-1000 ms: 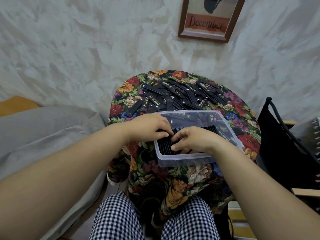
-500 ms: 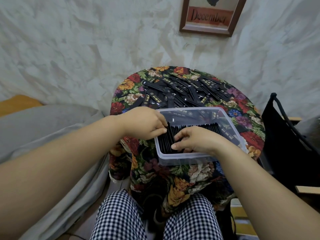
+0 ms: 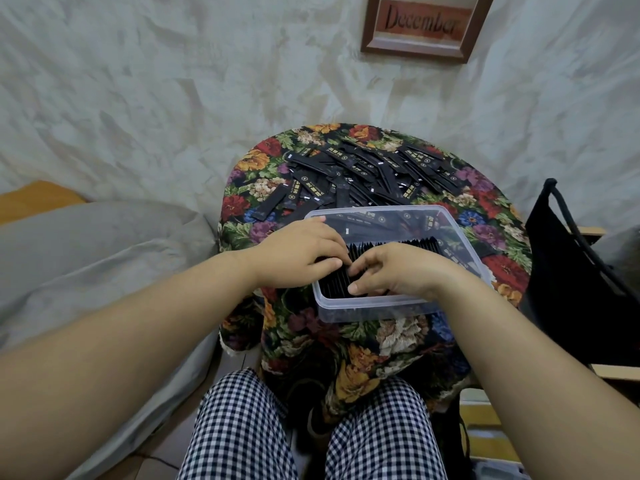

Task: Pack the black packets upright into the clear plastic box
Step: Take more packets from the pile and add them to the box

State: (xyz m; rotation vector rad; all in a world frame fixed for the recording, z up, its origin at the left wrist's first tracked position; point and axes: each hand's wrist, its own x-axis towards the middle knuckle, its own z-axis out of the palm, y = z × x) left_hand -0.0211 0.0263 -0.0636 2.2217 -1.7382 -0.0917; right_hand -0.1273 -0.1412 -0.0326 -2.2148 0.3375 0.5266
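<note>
Mid-pack: tidying the upright row.
Left hand [image 3: 298, 254] and right hand [image 3: 391, 271] both pinch black packets [image 3: 332, 282] standing in the clear plastic box [image 3: 363, 311]. Next, probably: let go and grab more from the loose packets [image 3: 363, 171] on the surface [image 3: 249, 202].

Left hand [image 3: 298, 252], right hand [image 3: 391, 271] side by side, gripping upright black packets [image 3: 415, 244] inside clear plastic box [image 3: 374, 308].

The box [image 3: 377, 308] is clear plastic, rectangular with rounded corners, and it has no lid on it. It stands on the near part of the counter [image 3: 498, 271], with its long side going left to right. Inside it, a row of packets [image 3: 332, 282] stands upright, thin edges up, pressed close together along the length of the box. More of them lie flat in a loose heap [image 3: 363, 171] just behind the box. They are narrow black strips with small gold marks.
</note>
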